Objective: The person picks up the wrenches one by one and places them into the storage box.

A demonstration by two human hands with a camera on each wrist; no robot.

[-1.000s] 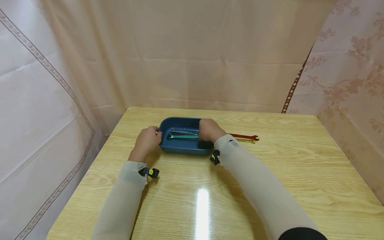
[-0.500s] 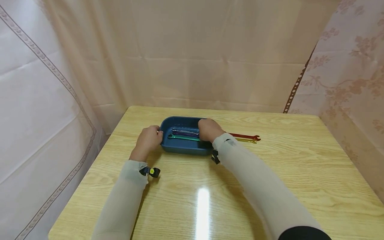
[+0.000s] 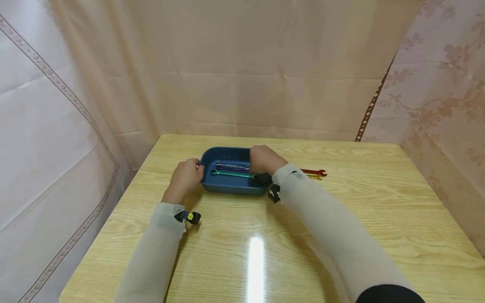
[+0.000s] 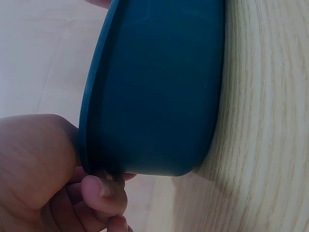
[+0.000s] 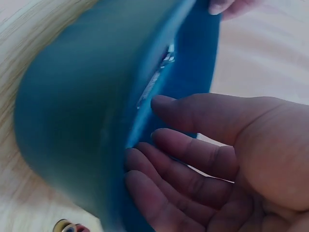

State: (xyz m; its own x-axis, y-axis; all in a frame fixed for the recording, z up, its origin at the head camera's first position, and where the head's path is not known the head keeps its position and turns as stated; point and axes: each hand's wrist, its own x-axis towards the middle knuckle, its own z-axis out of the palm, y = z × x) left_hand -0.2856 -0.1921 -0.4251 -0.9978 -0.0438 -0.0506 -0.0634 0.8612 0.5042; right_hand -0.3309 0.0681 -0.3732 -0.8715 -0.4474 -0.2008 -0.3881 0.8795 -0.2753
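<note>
A blue plastic tray (image 3: pixel 235 189) stands on the wooden table. My left hand (image 3: pixel 185 176) grips its left end, with thumb and fingers at the rim in the left wrist view. Inside the tray a green wrench (image 3: pixel 232 173), a purple wrench (image 3: pixel 227 169) and a silver wrench (image 3: pixel 230 166) lie side by side. Over the tray's right end is my right hand (image 3: pixel 265 160). In the right wrist view its fingers (image 5: pixel 183 181) are loosely bent inside the rim, thumb apart, with nothing between them.
To the right of the tray a red wrench (image 3: pixel 315 172) and a yellow wrench (image 3: pixel 315 177) lie on the table (image 3: pixel 360 202), partly hidden by the right sleeve. A beige curtain (image 3: pixel 242 75) hangs behind the table.
My right hand has let go of the green wrench and risen slightly, so the wrench's right end now shows. My left hand stays at the tray's left end.
</note>
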